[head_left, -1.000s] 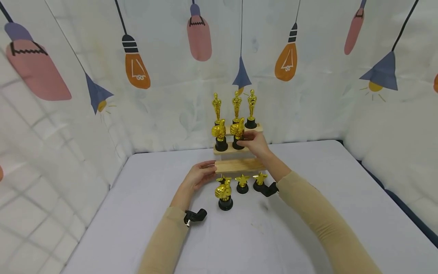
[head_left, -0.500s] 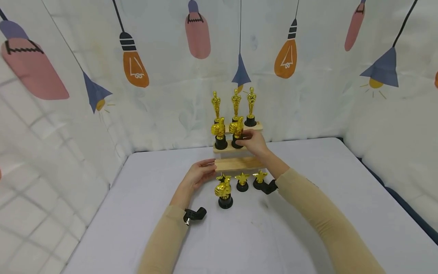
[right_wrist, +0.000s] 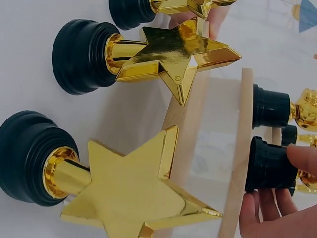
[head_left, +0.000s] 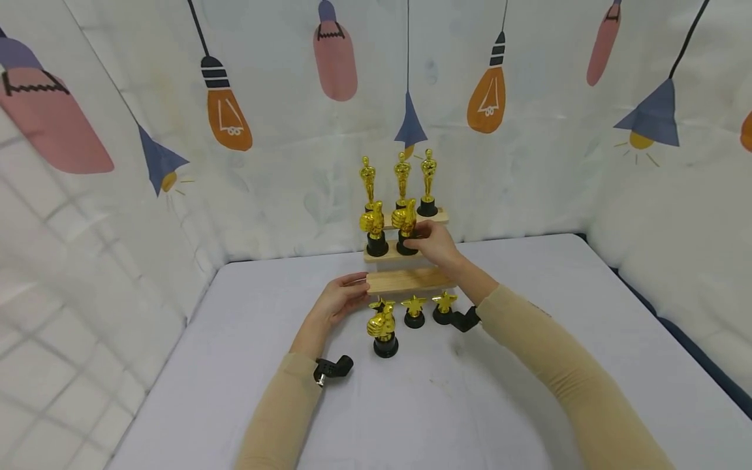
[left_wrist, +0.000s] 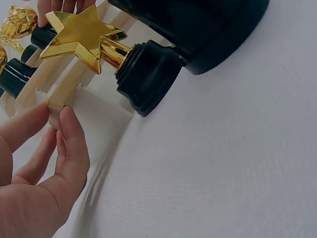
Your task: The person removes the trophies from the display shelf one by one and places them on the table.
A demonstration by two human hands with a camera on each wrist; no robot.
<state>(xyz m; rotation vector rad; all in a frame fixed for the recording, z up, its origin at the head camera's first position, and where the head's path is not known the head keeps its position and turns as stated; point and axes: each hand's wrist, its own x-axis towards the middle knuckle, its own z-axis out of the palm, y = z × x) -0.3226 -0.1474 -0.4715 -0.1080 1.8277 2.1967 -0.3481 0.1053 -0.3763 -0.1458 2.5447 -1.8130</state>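
Observation:
In the head view my left hand [head_left: 339, 301] pinches the left end of the lowest step of a tiered wooden stand [head_left: 411, 281]. The left wrist view shows thumb and fingers on that step's end [left_wrist: 58, 101]. My right hand [head_left: 436, 244] holds a gold thumbs-up trophy [head_left: 403, 218] by its black base [right_wrist: 270, 166], upright on the middle step. To its left on that step stands another thumbs-up trophy [head_left: 373, 222]. A third thumbs-up trophy [head_left: 382, 326] is on the table, in front of three star trophies [head_left: 414, 307].
Three gold figure statuettes [head_left: 402, 176] stand on the top step. The white-covered table [head_left: 435, 418] reaches back to a cloth wall [head_left: 282, 196] printed with lamps. Star trophies [right_wrist: 133, 188] stand close in front of the stand, below the right forearm.
Both hands keep the same holds and the trophies stay put. Only the head view has shifted slightly.

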